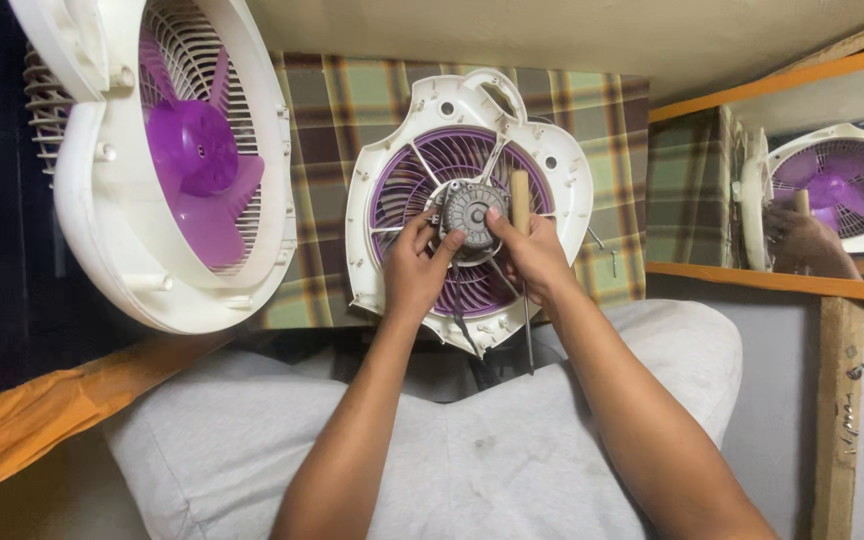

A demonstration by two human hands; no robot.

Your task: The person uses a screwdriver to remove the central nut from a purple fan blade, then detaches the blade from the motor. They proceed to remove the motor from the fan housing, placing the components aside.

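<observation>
Plaid cloth backs the fan housing, propped upright on the lap; left hand and right hand grip its central motor, steadying it.

White fan housing, grey motor centred, propped upright on lap.

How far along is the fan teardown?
Done: the fan housing lies face down on the plaid cloth, its back and motor exposed. In hand: the left hand and right hand grip the grey motor; the right also holds a wooden-handled tool. Left: the motor still sits in its struts. A second fan stands alongside.
</observation>
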